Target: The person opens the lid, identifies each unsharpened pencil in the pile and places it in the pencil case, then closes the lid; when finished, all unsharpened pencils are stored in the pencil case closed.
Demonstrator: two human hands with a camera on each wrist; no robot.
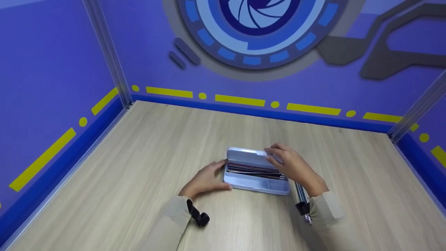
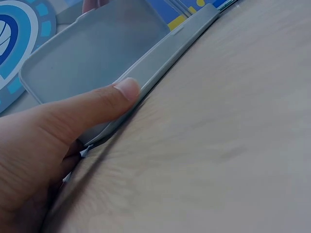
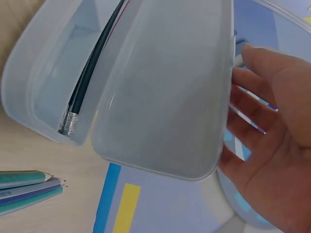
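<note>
A translucent plastic pencil case (image 1: pixel 248 182) stands on the table with its lid (image 1: pixel 244 155) raised at the back. Several dark pencils (image 1: pixel 254 170) with metal-capped ends lie along its rear section. My left hand (image 1: pixel 207 179) holds the case's left end, thumb on the front wall and fingers around the far side. At the lid's upper right edge is my right hand (image 1: pixel 296 167). In the right wrist view its fingers (image 3: pixel 252 104) rest against the lid's edge and outer side, fairly straight, with the thumb away from the lid's inner face.
Several green, blue and silver pencils (image 1: pixel 301 193) lie on the wooden table (image 1: pixel 139 167) under the right wrist, beside the case. Blue printed panels (image 1: pixel 150 69) enclose the table at the back and sides. Black straps are on both wrists.
</note>
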